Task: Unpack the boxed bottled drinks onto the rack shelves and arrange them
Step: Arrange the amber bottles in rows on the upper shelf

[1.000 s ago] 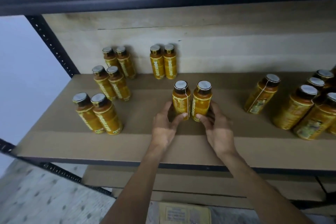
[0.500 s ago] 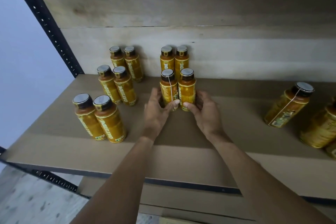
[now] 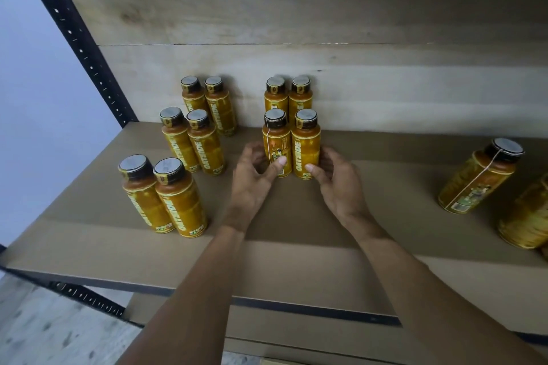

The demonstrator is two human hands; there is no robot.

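Left hand and right hand curl round the bottle pair, seemingly gripping it. A broad stretch of shelf separates them from the lone bottle on the right.

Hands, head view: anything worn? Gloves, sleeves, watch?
Nothing worn that shows. The left hand and right hand have no gloves, rings or watch. Both forearms are uncovered down to the frame edge, with no sleeves in view.

Dim warm light, paler glow off left wall, soft shadows behind bottles, dull sheen on caps, wide-angle bowing at edges, right-edge bottle smeared.
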